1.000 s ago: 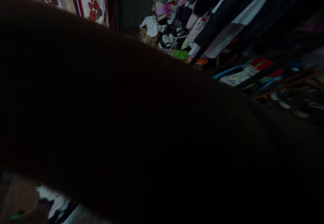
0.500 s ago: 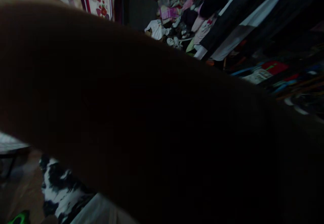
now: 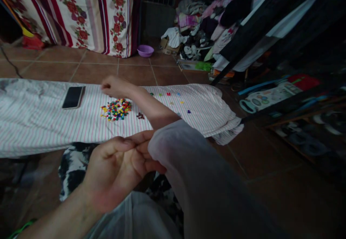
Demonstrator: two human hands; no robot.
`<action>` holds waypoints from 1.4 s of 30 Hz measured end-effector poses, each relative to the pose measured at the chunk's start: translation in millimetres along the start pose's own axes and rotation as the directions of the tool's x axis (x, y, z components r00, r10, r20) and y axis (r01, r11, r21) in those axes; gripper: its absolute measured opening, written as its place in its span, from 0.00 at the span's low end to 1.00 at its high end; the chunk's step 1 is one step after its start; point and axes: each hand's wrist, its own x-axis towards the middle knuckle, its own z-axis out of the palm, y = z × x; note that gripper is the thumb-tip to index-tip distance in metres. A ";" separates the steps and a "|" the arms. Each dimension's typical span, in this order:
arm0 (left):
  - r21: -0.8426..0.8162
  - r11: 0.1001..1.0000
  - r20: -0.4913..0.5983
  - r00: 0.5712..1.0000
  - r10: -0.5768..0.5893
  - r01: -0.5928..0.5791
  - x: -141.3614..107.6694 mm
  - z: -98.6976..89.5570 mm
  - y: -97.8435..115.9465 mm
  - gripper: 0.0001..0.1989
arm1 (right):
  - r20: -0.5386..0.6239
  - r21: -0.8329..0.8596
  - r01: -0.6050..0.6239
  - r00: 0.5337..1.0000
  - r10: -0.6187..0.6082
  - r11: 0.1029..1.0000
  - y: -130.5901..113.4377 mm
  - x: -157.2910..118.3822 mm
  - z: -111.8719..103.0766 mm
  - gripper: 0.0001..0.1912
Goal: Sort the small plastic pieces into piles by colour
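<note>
The room is dim; the right edge sinks into near-black. Muted light falls on the bench and curtain. Soft focus smears small details, and tiles stretch toward the edges.

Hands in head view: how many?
2. Right hand: over the striped cloth, beside the multicoloured pile. Left hand: at the right arm's grey sleeve, holding its edge, some fingertips hidden. Dark areas could hide others.

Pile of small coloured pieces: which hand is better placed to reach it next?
Right, I'd judge: the right hand is by the far edge of the pile, while the left hand is nearer the body, fingers at the right sleeve.
</note>
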 end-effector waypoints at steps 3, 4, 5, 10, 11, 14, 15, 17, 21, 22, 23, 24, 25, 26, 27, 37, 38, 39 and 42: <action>-0.054 0.996 -0.026 0.998 -0.066 0.064 9.1 -8.0 1.1 0.19 | -0.019 -0.004 -0.097 0.995 0.097 0.995 16.8 -10.8 12.0 0.13; -0.060 0.994 -0.035 0.995 -0.092 0.089 12.6 -12.0 0.0 0.20 | -0.011 0.018 -0.123 0.992 0.123 0.992 24.1 -14.0 18.1 0.12; -0.069 0.992 -0.045 0.993 -0.110 0.106 15.7 -16.0 -1.2 0.20 | -0.002 0.052 -0.132 0.991 0.133 0.990 31.1 -16.0 24.5 0.12; 0.052 0.991 -0.122 0.986 -0.115 0.122 25.6 -35.6 0.4 0.21 | -0.004 0.230 -0.156 0.987 0.161 0.961 48.9 -6.9 44.9 0.10; 0.130 0.985 -0.167 0.982 -0.091 0.114 27.8 -42.7 2.2 0.20 | -0.013 0.248 -0.163 0.985 0.171 0.955 49.9 -4.2 46.4 0.10; 0.432 0.897 -0.382 0.920 0.088 0.093 37.8 -81.5 8.7 0.17 | -0.047 0.215 -0.201 0.975 0.215 0.956 53.9 -4.5 49.3 0.10; 0.531 0.840 -0.443 0.881 0.164 0.111 41.9 -100.3 11.5 0.17 | -0.061 0.170 -0.222 0.970 0.236 0.960 56.5 -8.0 50.7 0.11; 0.754 0.625 -0.532 0.746 0.401 0.202 49.7 -142.9 18.4 0.16 | -0.092 0.072 -0.265 0.958 0.271 0.961 63.9 -18.7 55.1 0.14; 0.924 -0.039 -0.197 0.563 0.803 0.380 60.0 -219.8 33.0 0.21 | -0.083 -0.112 -0.316 0.948 0.308 0.942 81.5 -42.4 71.6 0.16; 0.893 -0.145 -0.135 0.561 0.816 0.425 61.8 -233.5 36.0 0.23 | -0.068 -0.137 -0.319 0.947 0.313 0.938 85.5 -46.6 76.9 0.17; 0.862 -0.221 -0.096 0.575 0.813 0.456 63.6 -244.9 38.5 0.24 | -0.052 -0.153 -0.315 0.949 0.310 0.937 89.2 -49.6 82.5 0.18; 0.835 -0.262 -0.079 0.576 0.814 0.484 65.5 -254.1 40.8 0.25 | -0.043 -0.161 -0.312 0.950 0.309 0.936 92.7 -51.7 88.4 0.19; 0.809 -0.268 -0.078 0.549 0.832 0.523 67.6 -261.7 42.8 0.25 | -0.042 -0.165 -0.312 0.950 0.309 0.936 96.2 -52.8 94.5 0.19; 0.787 -0.265 -0.084 0.523 0.848 0.557 69.9 -267.8 44.7 0.26 | -0.049 -0.166 -0.315 0.949 0.311 0.934 99.6 -53.2 100.6 0.20; 0.771 -0.263 -0.088 0.505 0.859 0.581 72.3 -272.7 46.5 0.26 | -0.063 -0.167 -0.320 0.947 0.314 0.933 102.9 -53.2 106.5 0.21; 0.644 -0.358 -0.028 0.489 0.872 0.676 86.9 -286.8 50.6 0.25 | -0.166 -0.113 -0.301 0.945 0.281 0.947 116.4 -42.5 136.6 0.21; 0.641 -0.361 -0.026 0.490 0.871 0.677 87.1 -286.4 50.5 0.25 | -0.167 -0.108 -0.289 0.948 0.270 0.951 115.2 -40.2 136.4 0.20; 0.638 -0.362 -0.026 0.489 0.872 0.680 87.2 -285.8 50.5 0.24 | -0.164 -0.106 -0.278 0.952 0.258 0.955 113.8 -37.9 136.0 0.19; 0.634 -0.356 -0.027 0.480 0.877 0.686 88.1 -283.7 50.9 0.24 | -0.131 -0.123 -0.261 0.960 0.246 0.957 109.4 -30.6 133.5 0.17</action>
